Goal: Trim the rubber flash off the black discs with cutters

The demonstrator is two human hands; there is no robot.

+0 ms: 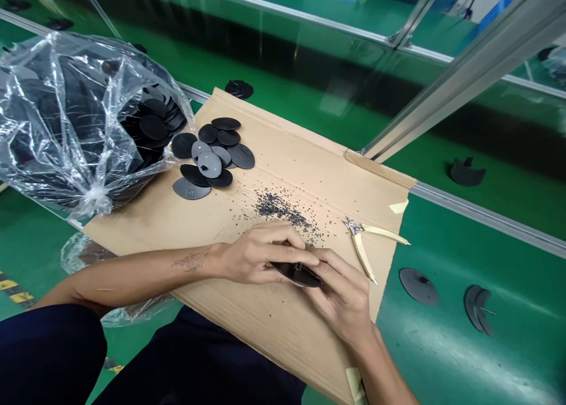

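A round black plastic disc (297, 273) is held between both hands, above the near part of the cardboard sheet (265, 310). My left hand (265, 254) grips it from the left, fingers over its upper side. From the right, my right hand (342, 290) has its fingers closed on the same disc, and they hide part of it. Just beyond the hands lies a scatter of small black plastic bits (283, 207). Nippers with cream handles (366, 254) rest on the cardboard to the right, jaws apart, touched by neither hand.
Left of the cardboard's middle lies a loose pile of black discs (209, 164). A clear plastic bag (84, 122) full of discs bulges at the left. An aluminium post (442, 69) rises at the right. Several black pieces, including a disc (418, 286), lie on the green surface.
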